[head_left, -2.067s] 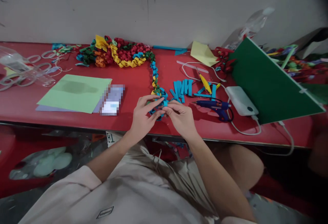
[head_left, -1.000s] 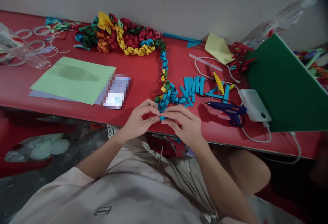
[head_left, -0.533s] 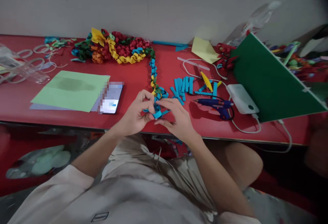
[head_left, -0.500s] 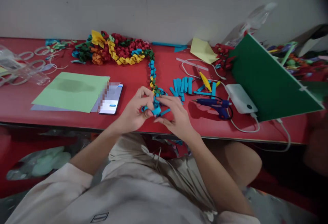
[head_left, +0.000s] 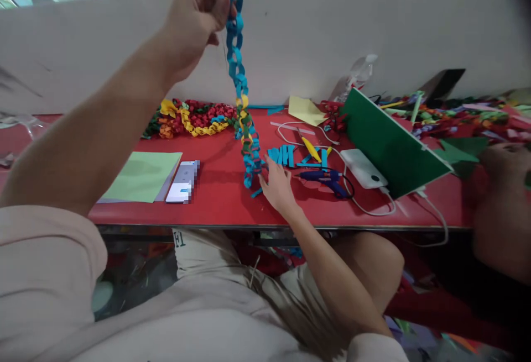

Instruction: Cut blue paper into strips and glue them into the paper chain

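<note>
My left hand (head_left: 203, 16) is raised high in front of the wall, its fingers pinched on the top end of a paper chain (head_left: 236, 63). Blue links hang down from it, with yellow and green links lower, and more blue links reach the red tabletop. My right hand (head_left: 279, 185) is low over the table, fingers stretched out beside the chain's lower end; whether they touch it is unclear. Several loose blue paper strips (head_left: 282, 155) lie just beyond that hand. To its right rests a blue glue gun (head_left: 323, 178), near a yellow pointed tool (head_left: 311, 149).
A phone (head_left: 181, 182) and green paper sheets (head_left: 143, 177) lie at left. Behind are heaped colourful chains (head_left: 199, 116). A green board (head_left: 394, 141) leans at right, near a white power bank (head_left: 363, 167) with cables. Another person's hand (head_left: 508, 171) is at far right.
My left hand has risen from the table, lifting the paper chain so it hangs. My right hand has parted from the left and stays low. The view has tilted upward.
</note>
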Motion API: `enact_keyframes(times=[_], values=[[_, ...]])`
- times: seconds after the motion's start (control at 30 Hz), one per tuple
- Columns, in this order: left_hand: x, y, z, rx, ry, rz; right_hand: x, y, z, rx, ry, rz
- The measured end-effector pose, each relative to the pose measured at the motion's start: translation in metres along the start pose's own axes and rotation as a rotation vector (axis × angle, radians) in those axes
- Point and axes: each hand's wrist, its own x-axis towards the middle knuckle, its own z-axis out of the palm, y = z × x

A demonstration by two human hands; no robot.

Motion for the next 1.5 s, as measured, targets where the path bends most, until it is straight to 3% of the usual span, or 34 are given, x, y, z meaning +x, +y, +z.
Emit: enact_keyframes(times=[0.1, 0.33, 0.4, 0.47, 0.53, 0.63, 0.73, 0.9, 1.03, 1.2, 1.3, 1.37, 1.5], values=[[-0.001, 0.003, -0.01, 0.064, -0.005, 0.027, 0.005, 0.006, -0.002, -0.001, 0.036, 0.022], [-0.028, -0.033, 0.002, 0.01, -0.01, -0.144, 0.007, 0.008, -0.004, -0.261, -0.03, 0.101], [-0.036, -0.033, 0.0, -0.04, -0.013, -0.127, 0.007, 0.002, -0.006, -0.299, 0.026, 0.109], [-0.041, -0.027, -0.005, -0.109, 0.001, -0.072, 0.011, -0.009, -0.006, -0.33, 0.026, 0.023], [-0.043, -0.02, -0.011, -0.176, 0.015, -0.02, 0.017, -0.022, -0.001, -0.343, -0.058, -0.064], [-0.038, -0.017, -0.015, -0.246, 0.014, 0.006, 0.026, -0.044, 0.013, -0.346, -0.163, -0.044], [-0.031, -0.027, -0.01, -0.306, 0.009, -0.005, 0.026, -0.059, 0.017, -0.315, -0.226, -0.06], [-0.032, -0.043, 0.006, -0.262, -0.009, -0.062, 0.016, -0.058, -0.007, -0.183, -0.387, -0.206], [-0.046, -0.03, 0.015, -0.227, -0.093, -0.174, 0.021, -0.052, -0.005, -0.219, -0.314, -0.131], [-0.057, -0.02, 0.02, -0.267, -0.088, -0.227, 0.021, -0.061, 0.011, -0.241, -0.354, -0.135], [-0.069, -0.023, 0.021, -0.249, -0.083, -0.189, 0.013, -0.054, -0.01, -0.263, -0.354, -0.082], [-0.086, -0.023, 0.027, -0.183, -0.087, -0.091, 0.005, -0.039, -0.033, -0.306, -0.347, -0.017], [-0.148, -0.007, 0.062, 0.008, -0.211, 0.198, -0.011, -0.007, -0.07, -0.345, -0.386, 0.012]])
